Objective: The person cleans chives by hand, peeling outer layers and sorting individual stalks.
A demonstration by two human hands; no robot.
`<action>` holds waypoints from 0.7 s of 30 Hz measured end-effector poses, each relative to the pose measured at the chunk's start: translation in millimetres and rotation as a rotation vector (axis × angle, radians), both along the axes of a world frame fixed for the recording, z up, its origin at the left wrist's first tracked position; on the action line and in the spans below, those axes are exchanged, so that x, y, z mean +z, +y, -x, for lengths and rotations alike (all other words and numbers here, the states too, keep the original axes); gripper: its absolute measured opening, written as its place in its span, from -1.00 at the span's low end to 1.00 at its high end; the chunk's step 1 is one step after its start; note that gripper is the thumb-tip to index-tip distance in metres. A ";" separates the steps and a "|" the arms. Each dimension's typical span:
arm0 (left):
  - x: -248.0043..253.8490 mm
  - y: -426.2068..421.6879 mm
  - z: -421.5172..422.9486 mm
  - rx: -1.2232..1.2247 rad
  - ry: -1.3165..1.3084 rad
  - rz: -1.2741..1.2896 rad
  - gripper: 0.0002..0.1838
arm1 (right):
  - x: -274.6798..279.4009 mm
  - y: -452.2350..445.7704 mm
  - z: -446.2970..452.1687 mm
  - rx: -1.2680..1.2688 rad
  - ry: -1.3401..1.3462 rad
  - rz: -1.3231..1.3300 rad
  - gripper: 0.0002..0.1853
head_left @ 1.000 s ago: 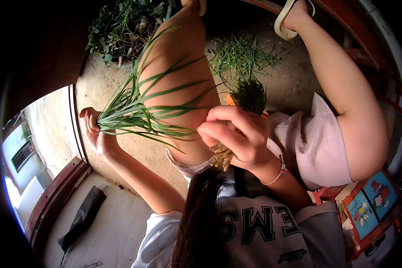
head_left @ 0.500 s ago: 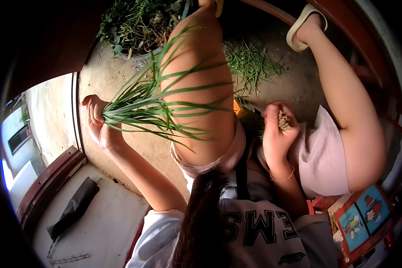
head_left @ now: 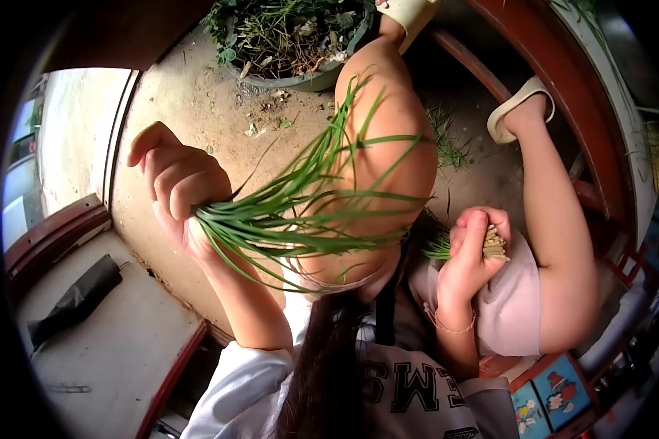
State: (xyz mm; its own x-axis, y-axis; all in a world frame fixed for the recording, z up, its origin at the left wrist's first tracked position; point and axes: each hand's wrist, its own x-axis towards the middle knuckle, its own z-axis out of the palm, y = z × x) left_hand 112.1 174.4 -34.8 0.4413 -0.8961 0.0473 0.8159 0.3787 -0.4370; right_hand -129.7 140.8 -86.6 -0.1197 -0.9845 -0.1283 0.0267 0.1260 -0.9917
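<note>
My left hand is closed round one end of a loose bunch of garlic chives. Their long flat green leaves fan out to the right, across my bare thigh. Lower on the right, my right hand grips a tight bundle of chives, its pale cut ends poking out beside the thumb. Green leaves of this bundle show on the hand's other side, by my lap; the rest is hidden. The two hands are apart.
A round tub of plants stands on the floor ahead. Scattered green leaves lie past my knee. A dark folded umbrella-like thing rests on a pale surface at the left. Red wooden bars run along the right.
My left hand has come right and nearer, with its chives swinging along. My right hand sits slightly lower and further right. The whole view has shifted, showing more of the tub.
</note>
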 end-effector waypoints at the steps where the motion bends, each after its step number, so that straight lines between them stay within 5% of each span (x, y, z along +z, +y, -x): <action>1: 1.3 -0.1 1.8 -0.004 -0.033 0.042 -0.83 | 2.6 -2.0 -1.5 0.020 0.033 0.043 -0.91; 8: -13.9 3.5 8.6 0.004 -0.200 0.144 -0.82 | 26.7 -15.4 -13.6 0.062 0.041 0.245 -0.77; 18: -19.7 11.8 8.2 -0.037 -0.390 0.204 -0.79 | 35.6 -17.5 -21.7 0.178 0.116 0.248 -0.96; 21: -15.0 16.1 11.2 0.018 -0.629 0.160 -0.79 | 36.3 -17.7 -22.3 0.177 0.139 0.249 -0.96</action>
State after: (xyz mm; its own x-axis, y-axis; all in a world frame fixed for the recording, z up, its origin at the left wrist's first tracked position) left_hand 100.9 190.5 -49.8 0.3013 -0.8492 0.4337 0.9284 0.3650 0.0698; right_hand -107.4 123.1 -50.3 0.0568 -0.9906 0.1246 -0.1112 -0.1303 -0.9852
